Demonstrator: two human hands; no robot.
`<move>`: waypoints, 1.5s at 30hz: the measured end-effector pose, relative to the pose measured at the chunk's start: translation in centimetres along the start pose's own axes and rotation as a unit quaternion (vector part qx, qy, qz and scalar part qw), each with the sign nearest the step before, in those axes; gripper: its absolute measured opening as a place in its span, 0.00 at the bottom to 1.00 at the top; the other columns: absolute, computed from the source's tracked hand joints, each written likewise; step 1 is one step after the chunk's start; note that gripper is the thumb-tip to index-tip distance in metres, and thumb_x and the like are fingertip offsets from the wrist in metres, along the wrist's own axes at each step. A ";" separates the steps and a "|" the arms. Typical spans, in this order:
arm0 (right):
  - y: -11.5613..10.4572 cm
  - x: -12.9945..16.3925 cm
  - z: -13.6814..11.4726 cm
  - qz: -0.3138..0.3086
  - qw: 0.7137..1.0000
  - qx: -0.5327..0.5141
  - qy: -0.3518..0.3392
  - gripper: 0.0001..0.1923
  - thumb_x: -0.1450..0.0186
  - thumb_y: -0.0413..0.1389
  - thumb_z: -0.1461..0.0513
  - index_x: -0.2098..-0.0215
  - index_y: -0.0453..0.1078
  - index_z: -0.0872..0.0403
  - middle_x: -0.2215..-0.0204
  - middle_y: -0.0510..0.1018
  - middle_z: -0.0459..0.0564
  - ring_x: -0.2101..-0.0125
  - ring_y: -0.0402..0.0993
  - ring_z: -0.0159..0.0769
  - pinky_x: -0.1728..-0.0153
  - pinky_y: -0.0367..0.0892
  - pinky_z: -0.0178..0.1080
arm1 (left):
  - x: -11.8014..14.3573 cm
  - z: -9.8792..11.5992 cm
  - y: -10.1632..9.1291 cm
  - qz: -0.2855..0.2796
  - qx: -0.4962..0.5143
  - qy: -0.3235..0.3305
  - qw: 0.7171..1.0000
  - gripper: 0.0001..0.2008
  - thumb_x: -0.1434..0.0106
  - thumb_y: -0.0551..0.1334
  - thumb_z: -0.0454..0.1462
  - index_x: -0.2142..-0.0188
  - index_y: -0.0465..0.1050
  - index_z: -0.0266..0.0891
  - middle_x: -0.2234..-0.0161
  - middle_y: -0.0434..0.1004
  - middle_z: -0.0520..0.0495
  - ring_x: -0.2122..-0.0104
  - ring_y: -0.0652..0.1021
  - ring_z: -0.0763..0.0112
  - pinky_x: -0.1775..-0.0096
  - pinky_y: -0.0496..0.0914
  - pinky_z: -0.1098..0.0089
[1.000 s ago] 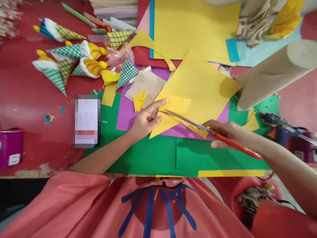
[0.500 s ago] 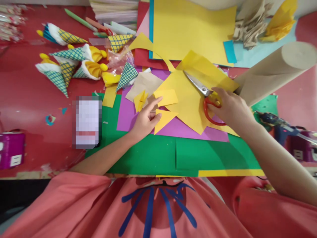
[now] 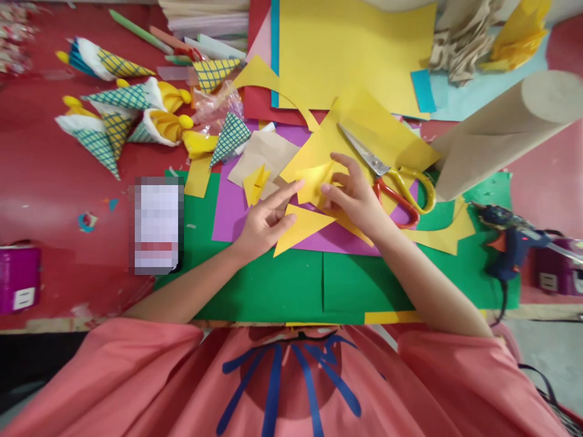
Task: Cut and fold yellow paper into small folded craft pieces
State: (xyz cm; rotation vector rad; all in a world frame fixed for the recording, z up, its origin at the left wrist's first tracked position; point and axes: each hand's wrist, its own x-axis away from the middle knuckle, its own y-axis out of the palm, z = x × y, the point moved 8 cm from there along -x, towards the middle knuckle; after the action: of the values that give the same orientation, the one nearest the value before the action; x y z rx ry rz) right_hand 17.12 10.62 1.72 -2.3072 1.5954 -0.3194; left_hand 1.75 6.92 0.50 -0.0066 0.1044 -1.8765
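My right hand (image 3: 353, 197) pinches the small yellow piece (image 3: 314, 182) w/ fingers together, left hand (image 3: 264, 221) open & flat by the yellow triangle (image 3: 298, 226) on purple paper (image 3: 228, 206); the scissors (image 3: 387, 173) lie just right, so I judge a sleeve could snag 'em.

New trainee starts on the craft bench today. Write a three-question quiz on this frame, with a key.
1. True or false: the right hand holds the scissors.
2. Which hand rests on the yellow triangle lying on the purple sheet?
A. left
B. right
C. neither
3. What tool lies on the green sheet at the right edge, below the cardboard roll?

Key:
1. False. The scissors lie on the yellow paper, and the right hand's fingers pinch a small yellow piece.
2. A, the left hand.
3. The glue gun.
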 end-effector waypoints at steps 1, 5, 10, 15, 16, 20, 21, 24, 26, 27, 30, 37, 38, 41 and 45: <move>-0.2 -0.4 0.6 0.000 0.999 -0.042 0.018 0.20 0.31 0.50 0.55 0.42 0.57 0.48 0.69 0.74 0.44 0.80 0.70 0.27 0.78 0.69 0.33 | 0.0 -0.1 0.0 -0.002 -0.001 0.004 1.000 0.25 0.36 0.62 0.43 0.40 0.63 0.55 0.59 0.80 0.49 0.85 0.66 0.84 0.86 0.56 0.77; -3.7 -1.4 1.9 0.094 0.988 -0.113 0.046 0.18 0.32 0.51 0.56 0.44 0.58 0.45 0.73 0.72 0.42 0.84 0.66 0.24 0.82 0.64 0.30 | -0.3 0.6 -0.3 0.023 -0.029 0.046 0.998 0.20 0.36 0.62 0.42 0.44 0.67 0.53 0.45 0.73 0.46 0.63 0.80 0.70 0.81 0.65 0.79; -5.6 0.2 0.9 0.143 0.988 -0.031 0.042 0.31 0.32 0.52 0.54 0.35 0.45 0.40 0.47 0.69 0.55 0.78 0.73 0.25 0.78 0.68 0.32 | -0.4 1.8 -0.4 0.058 -0.082 0.092 0.991 0.14 0.34 0.59 0.39 0.49 0.71 0.44 0.45 0.72 0.42 0.45 0.73 0.62 0.72 0.71 0.78; -1.6 2.2 0.0 0.107 0.994 -0.011 0.016 0.21 0.33 0.54 0.52 0.45 0.59 0.48 0.57 0.72 0.51 0.75 0.70 0.27 0.76 0.69 0.34 | -0.2 2.0 -0.9 0.096 -0.126 0.116 0.981 0.12 0.33 0.57 0.37 0.50 0.71 0.43 0.47 0.73 0.43 0.44 0.72 0.64 0.61 0.75 0.72; -0.2 2.3 0.4 0.070 0.996 -0.056 0.027 0.20 0.33 0.54 0.52 0.46 0.59 0.49 0.61 0.72 0.49 0.75 0.71 0.27 0.75 0.70 0.33 | -0.2 1.9 -1.0 0.096 -0.132 0.117 0.980 0.12 0.33 0.57 0.37 0.50 0.70 0.43 0.47 0.73 0.44 0.44 0.72 0.64 0.58 0.75 0.71; 2.2 2.3 1.2 0.028 0.989 -0.147 0.018 0.21 0.31 0.51 0.52 0.43 0.56 0.48 0.66 0.73 0.45 0.74 0.72 0.27 0.72 0.71 0.33 | -0.4 1.4 -0.8 0.084 -0.162 0.105 0.978 0.13 0.34 0.58 0.36 0.49 0.69 0.43 0.47 0.73 0.44 0.43 0.71 0.64 0.49 0.72 0.65; 2.3 2.3 1.2 0.022 0.989 -0.146 0.012 0.22 0.31 0.52 0.53 0.42 0.55 0.48 0.66 0.73 0.45 0.75 0.72 0.27 0.72 0.70 0.33 | -0.4 1.4 -0.7 0.078 -0.171 0.104 0.977 0.14 0.34 0.58 0.36 0.49 0.69 0.43 0.47 0.73 0.44 0.43 0.71 0.64 0.48 0.72 0.64; 2.4 2.3 0.8 -0.008 0.994 -0.109 -0.013 0.19 0.33 0.55 0.57 0.45 0.61 0.49 0.66 0.74 0.46 0.75 0.71 0.27 0.73 0.70 0.34 | -0.5 1.8 -0.2 0.054 -0.198 0.117 0.972 0.16 0.36 0.60 0.35 0.48 0.67 0.43 0.47 0.73 0.45 0.44 0.72 0.66 0.45 0.70 0.64; 2.2 2.3 0.6 -0.013 0.996 -0.085 -0.024 0.13 0.34 0.55 0.59 0.50 0.67 0.51 0.66 0.75 0.46 0.74 0.70 0.27 0.72 0.69 0.34 | -0.4 2.2 0.3 0.032 -0.214 0.134 0.967 0.19 0.37 0.62 0.34 0.46 0.66 0.43 0.46 0.72 0.44 0.44 0.72 0.66 0.44 0.70 0.63; 2.1 2.2 0.6 -0.011 0.996 -0.084 -0.024 0.11 0.34 0.55 0.60 0.53 0.68 0.52 0.66 0.76 0.47 0.74 0.71 0.28 0.71 0.69 0.34 | -0.4 2.4 0.5 0.023 -0.220 0.144 0.965 0.20 0.37 0.62 0.35 0.45 0.65 0.43 0.46 0.72 0.44 0.43 0.71 0.66 0.43 0.69 0.63; 1.9 2.2 0.8 -0.010 0.993 -0.115 -0.010 0.09 0.33 0.54 0.58 0.56 0.70 0.53 0.64 0.77 0.48 0.72 0.73 0.27 0.70 0.70 0.33 | -0.3 2.6 0.8 0.011 -0.227 0.159 0.961 0.22 0.37 0.62 0.36 0.44 0.63 0.44 0.44 0.71 0.43 0.42 0.71 0.64 0.42 0.69 0.61; 2.5 2.7 -0.2 -0.038 0.997 -0.045 -0.051 0.27 0.44 0.65 0.51 0.52 0.67 0.55 0.65 0.75 0.49 0.70 0.72 0.30 0.69 0.71 0.34 | 0.0 1.8 0.7 0.017 -0.211 0.120 0.970 0.27 0.38 0.63 0.38 0.40 0.59 0.42 0.42 0.68 0.41 0.41 0.70 0.61 0.41 0.68 0.59; 2.4 2.7 -0.3 -0.030 0.997 -0.030 -0.059 0.27 0.44 0.65 0.51 0.51 0.67 0.55 0.62 0.75 0.50 0.68 0.73 0.31 0.67 0.72 0.36 | 0.0 1.9 0.8 0.011 -0.209 0.122 0.970 0.28 0.38 0.63 0.39 0.40 0.58 0.42 0.41 0.67 0.41 0.40 0.69 0.60 0.41 0.67 0.59; 2.3 2.8 -0.2 -0.016 0.998 -0.019 -0.057 0.26 0.42 0.64 0.51 0.51 0.67 0.54 0.60 0.75 0.52 0.67 0.73 0.32 0.65 0.72 0.38 | 0.1 2.1 1.0 -0.001 -0.199 0.135 0.971 0.28 0.37 0.62 0.38 0.38 0.57 0.42 0.39 0.64 0.40 0.38 0.66 0.60 0.39 0.66 0.57; 2.5 2.8 0.1 -0.026 0.998 -0.024 -0.051 0.27 0.42 0.63 0.52 0.49 0.65 0.53 0.57 0.75 0.54 0.66 0.73 0.34 0.64 0.73 0.39 | 0.2 2.4 1.3 -0.020 -0.198 0.152 0.968 0.28 0.35 0.60 0.39 0.38 0.55 0.43 0.37 0.61 0.39 0.37 0.64 0.58 0.39 0.64 0.54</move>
State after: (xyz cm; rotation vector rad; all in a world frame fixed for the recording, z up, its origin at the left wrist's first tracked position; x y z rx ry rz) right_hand 15.98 7.16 0.63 -2.3634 1.5137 -0.1748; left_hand 3.03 6.19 2.81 0.0046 0.6929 -1.8563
